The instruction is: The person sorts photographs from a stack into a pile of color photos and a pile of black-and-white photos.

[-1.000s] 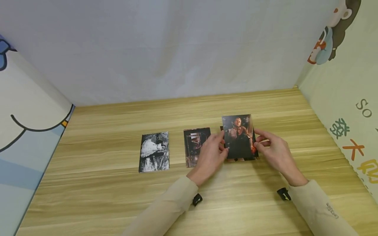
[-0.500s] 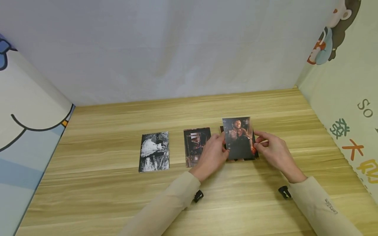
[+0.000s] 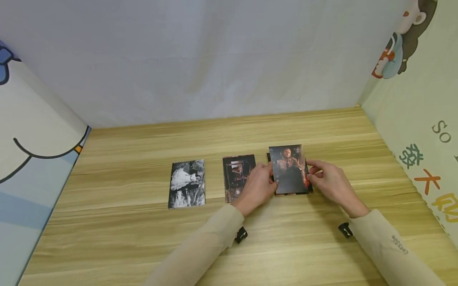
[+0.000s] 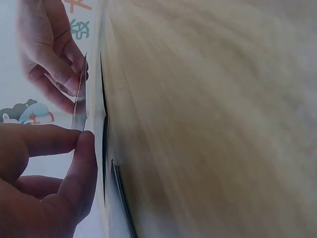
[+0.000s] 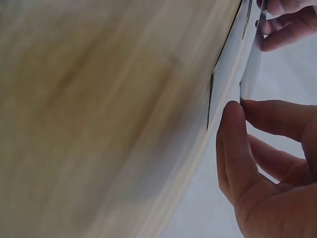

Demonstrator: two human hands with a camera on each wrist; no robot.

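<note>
Table (image 3: 143,238), wood top, walled on three sides. Left to right:

B/w photo (image 3: 187,184) lies flat, well left of the grip, nothing touching it.

Dark photo (image 3: 237,174) lies flat just left of the grip. The left hand's back partly covers its right edge from the head view; can't tell if they touch.

Left hand (image 3: 257,186) pinches the colour photo (image 3: 289,169) at its left edge, thumb and forefinger closed on the paper. The left wrist view shows the photo (image 4: 80,94) edge-on between the fingertips, lifted clear of the table.

The colour photo sits between both hands, tilted up toward the viewer, top edge raised.

Stack (image 3: 293,192) of dark photos lies directly under the grip, showing below and beside the held one. The two are apart in the wrist views.

Right hand (image 3: 327,182) pinches the right edge the same way, thumb and forefinger closed on it; other fingers loosely curled behind.

Beige sleeves on both arms, black wrist mount (image 3: 241,235) under each.
</note>
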